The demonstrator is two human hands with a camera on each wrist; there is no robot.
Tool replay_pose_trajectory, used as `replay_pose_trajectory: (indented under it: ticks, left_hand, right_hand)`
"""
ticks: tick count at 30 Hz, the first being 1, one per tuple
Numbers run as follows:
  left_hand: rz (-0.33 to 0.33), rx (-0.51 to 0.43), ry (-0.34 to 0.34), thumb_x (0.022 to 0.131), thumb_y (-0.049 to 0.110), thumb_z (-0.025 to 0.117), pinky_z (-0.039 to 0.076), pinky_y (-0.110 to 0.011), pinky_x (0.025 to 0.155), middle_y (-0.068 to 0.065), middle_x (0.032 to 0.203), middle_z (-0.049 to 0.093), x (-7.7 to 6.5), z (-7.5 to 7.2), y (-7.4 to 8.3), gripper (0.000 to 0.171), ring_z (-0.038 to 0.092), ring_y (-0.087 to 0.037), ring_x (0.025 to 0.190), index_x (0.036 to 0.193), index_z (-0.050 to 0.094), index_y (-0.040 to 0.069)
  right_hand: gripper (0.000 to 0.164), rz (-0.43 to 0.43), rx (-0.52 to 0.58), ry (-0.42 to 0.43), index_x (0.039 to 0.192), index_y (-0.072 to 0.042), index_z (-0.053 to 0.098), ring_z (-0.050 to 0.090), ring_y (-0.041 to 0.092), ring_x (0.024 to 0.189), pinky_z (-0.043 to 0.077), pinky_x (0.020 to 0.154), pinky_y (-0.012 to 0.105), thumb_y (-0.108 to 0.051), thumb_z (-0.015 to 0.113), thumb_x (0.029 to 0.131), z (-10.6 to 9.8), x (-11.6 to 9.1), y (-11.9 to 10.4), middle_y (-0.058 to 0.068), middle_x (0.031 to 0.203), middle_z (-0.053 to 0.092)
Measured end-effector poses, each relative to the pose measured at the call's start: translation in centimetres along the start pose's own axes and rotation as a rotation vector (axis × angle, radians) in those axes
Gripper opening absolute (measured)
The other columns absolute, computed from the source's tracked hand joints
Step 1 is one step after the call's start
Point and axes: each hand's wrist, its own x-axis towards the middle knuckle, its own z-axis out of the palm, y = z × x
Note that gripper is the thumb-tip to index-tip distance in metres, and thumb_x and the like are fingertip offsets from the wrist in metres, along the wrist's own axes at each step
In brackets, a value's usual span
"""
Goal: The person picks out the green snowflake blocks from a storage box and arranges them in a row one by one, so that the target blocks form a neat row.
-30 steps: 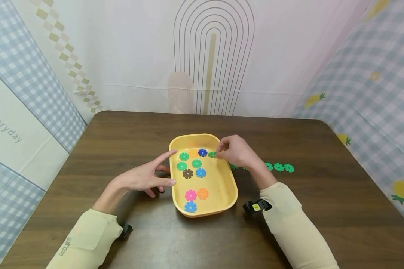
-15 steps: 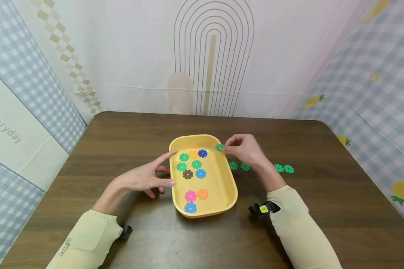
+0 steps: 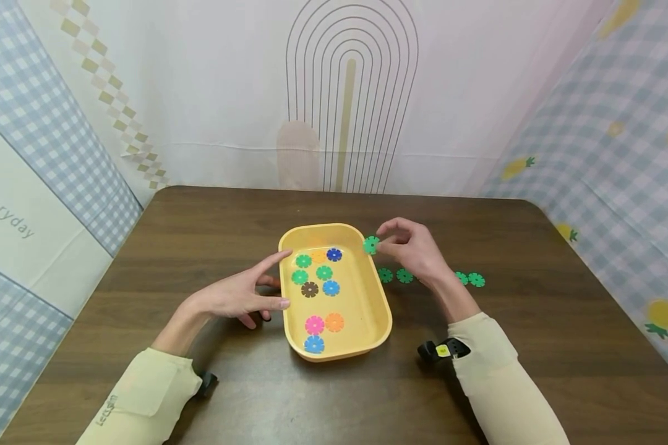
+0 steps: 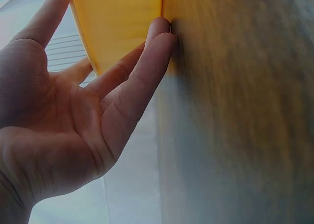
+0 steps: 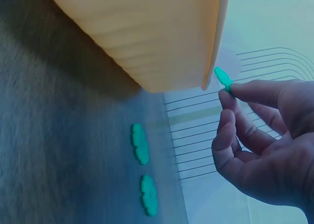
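My right hand pinches a green snowflake disc between thumb and fingertips, over the right rim of the yellow tray. In the right wrist view the disc appears edge-on, held level with the tray's rim. My left hand rests against the tray's left side, thumb and index finger stretched out onto the rim. The left wrist view shows its other fingers extended along the outer wall, low by the table. Inside the tray lie several discs, among them a dark blue one, a brown one and a pink one.
Right of the tray, several green discs form a row on the brown wooden table, including one near the tray and one at the far end. My right forearm covers part of that row. A patterned cloth hangs behind the table.
My right hand has lifted the green disc from inside the tray, at its upper right, up and rightward to the rim. The left hand and the tray have stayed put.
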Motion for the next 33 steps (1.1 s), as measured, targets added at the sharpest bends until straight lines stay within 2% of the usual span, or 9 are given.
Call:
replay_pose_trajectory:
  ticks: [6,13,23,33]
  left_hand:
    - [0.013,0.001,-0.003,0.097,0.039,0.078,0.062,-0.042,0.074,-0.023,0.156,0.046,0.0,0.0,-0.1,0.099,0.068,-0.026,0.089,0.168,0.008,0.042]
    - [0.050,-0.001,-0.012,0.098,0.040,0.077,0.062,-0.043,0.072,-0.024,0.156,0.046,0.1,-0.1,-0.1,0.099,0.068,-0.027,0.089,0.168,0.008,0.041]
    - [0.046,-0.001,-0.007,0.098,0.039,0.077,0.063,-0.043,0.073,-0.024,0.156,0.045,0.1,-0.1,0.0,0.099,0.068,-0.027,0.089,0.168,0.008,0.041]
    - [0.045,-0.006,-0.007,0.098,0.038,0.078,0.062,-0.043,0.073,-0.023,0.154,0.046,-0.1,0.2,-0.2,0.100,0.067,-0.027,0.088,0.168,0.008,0.041]
  right_hand:
    - [0.018,-0.036,-0.009,-0.007,0.117,-0.010,0.077,0.058,0.024,0.079,0.055,0.068,0.035,-0.017,0.073,0.101,-0.4,-0.3,0.6,0.010,0.102,0.070]
    - [0.023,-0.051,-0.007,-0.001,0.120,-0.007,0.077,0.061,0.024,0.088,0.057,0.073,0.035,-0.017,0.075,0.099,-1.1,-0.8,1.2,0.015,0.111,0.074]
    - [0.027,-0.001,0.031,0.026,0.121,-0.005,0.076,0.061,0.020,0.092,0.056,0.072,0.030,-0.015,0.080,0.096,-2.1,-1.4,2.2,0.007,0.102,0.069]
    - [0.027,0.009,0.020,0.060,0.123,-0.008,0.075,0.061,0.021,0.093,0.057,0.075,0.035,-0.016,0.078,0.097,-3.3,-2.4,3.8,0.004,0.102,0.068]
